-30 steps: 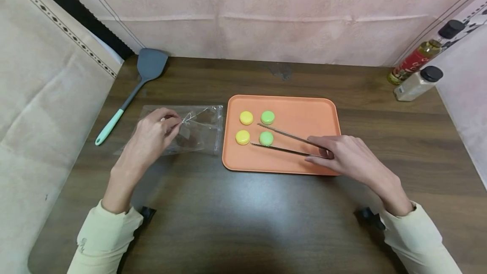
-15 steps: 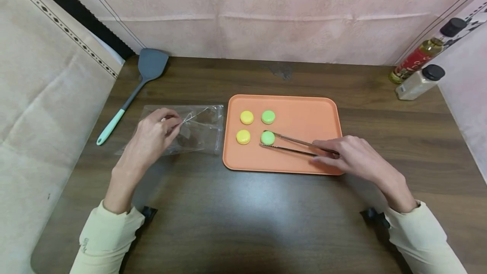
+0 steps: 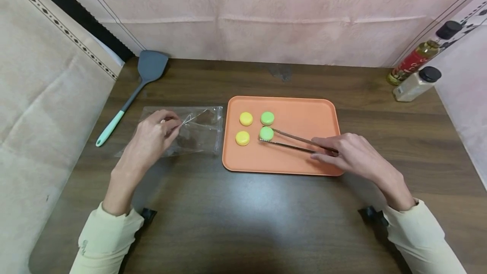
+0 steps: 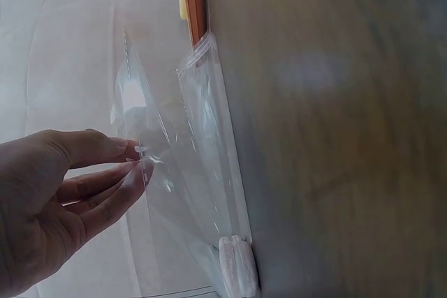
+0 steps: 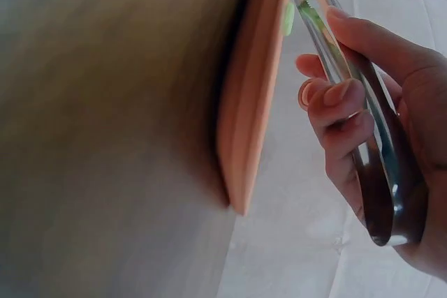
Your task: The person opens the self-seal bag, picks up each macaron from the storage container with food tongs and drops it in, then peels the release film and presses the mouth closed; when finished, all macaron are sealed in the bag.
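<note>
My right hand [image 3: 348, 155] grips metal tongs [image 3: 293, 136], with thumb and fingers on both arms in the right wrist view. The tong tips hold the nearer green macaron [image 3: 266, 133], which appears slightly raised over the orange tray [image 3: 304, 113]. Just behind it lies the other green macaron [image 3: 267, 118]. Two yellow macarons, one farther [image 3: 246, 118] and one nearer [image 3: 242, 138], lie on the tray's left side. My left hand [image 3: 154, 134] pinches the film of a clear plastic bag [image 3: 201, 134] and lifts it. A pale rounded piece [image 4: 239, 266] shows at the bag's bottom in the left wrist view.
A grey spatula [image 3: 152, 66] with a mint handle lies at the back left of the wooden table [image 3: 243, 219]. An oil bottle [image 3: 414, 60] and a black-capped jar [image 3: 412, 88] stand at the back right. Cloth walls enclose the table's back and sides.
My right hand has drawn the tongs slightly right and closed their tips on the nearer green macaron, which has now shifted up a little in the head view. My left hand stays still.
</note>
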The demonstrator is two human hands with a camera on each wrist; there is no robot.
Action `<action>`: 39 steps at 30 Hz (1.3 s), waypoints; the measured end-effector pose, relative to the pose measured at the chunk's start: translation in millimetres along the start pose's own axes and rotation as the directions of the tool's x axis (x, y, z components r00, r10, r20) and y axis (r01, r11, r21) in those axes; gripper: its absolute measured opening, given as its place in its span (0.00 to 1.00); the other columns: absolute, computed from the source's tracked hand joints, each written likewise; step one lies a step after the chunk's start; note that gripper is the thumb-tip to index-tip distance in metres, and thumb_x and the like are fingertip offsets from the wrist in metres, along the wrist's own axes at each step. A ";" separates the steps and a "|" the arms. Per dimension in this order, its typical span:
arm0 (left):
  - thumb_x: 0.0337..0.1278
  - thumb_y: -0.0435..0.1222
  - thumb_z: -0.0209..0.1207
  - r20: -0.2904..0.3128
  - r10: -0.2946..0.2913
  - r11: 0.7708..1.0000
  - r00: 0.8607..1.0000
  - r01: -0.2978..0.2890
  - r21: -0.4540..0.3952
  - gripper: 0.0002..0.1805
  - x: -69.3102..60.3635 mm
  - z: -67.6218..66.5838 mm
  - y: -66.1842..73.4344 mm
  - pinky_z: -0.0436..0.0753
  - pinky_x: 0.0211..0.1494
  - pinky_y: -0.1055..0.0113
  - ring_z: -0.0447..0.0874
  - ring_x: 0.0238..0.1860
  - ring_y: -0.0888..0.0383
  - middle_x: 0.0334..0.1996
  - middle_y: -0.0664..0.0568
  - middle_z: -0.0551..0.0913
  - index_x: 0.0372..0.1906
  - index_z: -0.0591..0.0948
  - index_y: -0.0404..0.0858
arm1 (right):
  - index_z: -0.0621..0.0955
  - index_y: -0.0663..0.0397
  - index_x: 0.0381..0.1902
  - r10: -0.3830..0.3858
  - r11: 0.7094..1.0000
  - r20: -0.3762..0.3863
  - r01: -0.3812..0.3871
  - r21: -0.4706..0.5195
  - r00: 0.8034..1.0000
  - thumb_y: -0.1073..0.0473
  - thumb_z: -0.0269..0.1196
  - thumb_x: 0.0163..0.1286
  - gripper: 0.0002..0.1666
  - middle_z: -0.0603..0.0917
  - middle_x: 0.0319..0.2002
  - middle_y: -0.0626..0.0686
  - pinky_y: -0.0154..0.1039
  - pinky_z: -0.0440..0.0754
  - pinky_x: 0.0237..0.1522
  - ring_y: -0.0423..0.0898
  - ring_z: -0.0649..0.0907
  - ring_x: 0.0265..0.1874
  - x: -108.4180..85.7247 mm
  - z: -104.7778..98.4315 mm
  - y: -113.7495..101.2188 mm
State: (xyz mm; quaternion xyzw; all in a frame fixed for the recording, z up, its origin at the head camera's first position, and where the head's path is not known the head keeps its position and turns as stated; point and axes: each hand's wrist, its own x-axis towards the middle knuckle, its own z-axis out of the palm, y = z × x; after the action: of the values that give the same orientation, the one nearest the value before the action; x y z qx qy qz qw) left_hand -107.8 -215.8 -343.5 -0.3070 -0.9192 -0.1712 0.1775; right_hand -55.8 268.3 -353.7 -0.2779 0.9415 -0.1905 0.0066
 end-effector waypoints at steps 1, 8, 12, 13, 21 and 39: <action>0.61 0.20 0.73 0.001 -0.001 1.000 1.000 0.001 0.000 0.04 0.0 0.0 0.1 0.91 0.39 0.46 0.89 0.42 0.38 0.43 0.33 0.88 0.40 0.91 0.23 | 0.91 0.42 0.53 -0.002 1.000 -0.005 0.003 0.007 1.000 0.51 0.76 0.74 0.12 0.73 0.21 0.34 0.31 0.63 0.20 0.29 0.66 0.19 1.6 -0.4 -1.5; 0.61 0.20 0.72 0.007 -0.008 1.000 1.000 0.008 -0.004 0.04 -0.2 0.1 1.0 0.92 0.40 0.46 0.89 0.42 0.38 0.43 0.33 0.87 0.40 0.91 0.23 | 0.90 0.44 0.48 -0.030 0.999 -0.012 0.030 0.010 0.999 0.51 0.75 0.75 0.09 0.70 0.21 0.37 0.32 0.61 0.22 0.32 0.66 0.19 24.4 -0.4 -22.3; 0.61 0.20 0.73 0.015 -0.014 1.000 1.000 0.014 -0.007 0.04 -0.5 0.4 1.5 0.92 0.40 0.45 0.89 0.42 0.38 0.43 0.33 0.88 0.40 0.91 0.23 | 0.90 0.48 0.51 -0.045 0.999 0.007 0.045 0.016 0.999 0.49 0.74 0.76 0.13 0.70 0.20 0.39 0.32 0.61 0.22 0.34 0.67 0.19 40.5 5.1 -36.6; 0.61 0.20 0.73 0.015 -0.013 1.000 1.000 0.014 -0.008 0.04 -0.6 0.4 1.6 0.92 0.40 0.45 0.89 0.42 0.38 0.43 0.33 0.88 0.40 0.91 0.23 | 0.89 0.48 0.50 -0.048 0.999 0.011 0.048 0.016 0.999 0.49 0.74 0.76 0.12 0.70 0.19 0.39 0.33 0.61 0.21 0.34 0.66 0.19 44.8 7.1 -39.8; 0.59 0.20 0.74 0.013 -0.019 1.000 1.000 0.019 -0.015 0.05 -1.0 0.0 1.6 0.92 0.41 0.45 0.89 0.43 0.38 0.43 0.33 0.88 0.40 0.91 0.23 | 0.88 0.46 0.46 -0.068 0.997 0.019 0.068 -0.024 0.998 0.46 0.73 0.77 0.12 0.68 0.17 0.40 0.36 0.60 0.21 0.38 0.66 0.18 76.8 20.1 -66.4; 0.60 0.20 0.73 0.016 -0.001 1.000 1.000 0.001 0.001 0.04 -1.2 -1.1 1.9 0.92 0.42 0.45 0.89 0.43 0.37 0.43 0.33 0.88 0.40 0.91 0.24 | 0.90 0.48 0.49 -0.120 0.990 0.113 0.127 -0.065 0.986 0.44 0.71 0.79 0.15 0.87 0.26 0.46 0.38 0.72 0.18 0.41 0.77 0.19 128.6 49.6 -108.8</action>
State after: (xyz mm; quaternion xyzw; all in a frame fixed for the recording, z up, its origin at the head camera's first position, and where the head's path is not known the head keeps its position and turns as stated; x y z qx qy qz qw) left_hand -105.5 -215.4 -342.7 -0.3076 -0.9209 -0.1684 0.1703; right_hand -102.0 99.0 -348.3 -0.3457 0.9270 -0.1412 0.0359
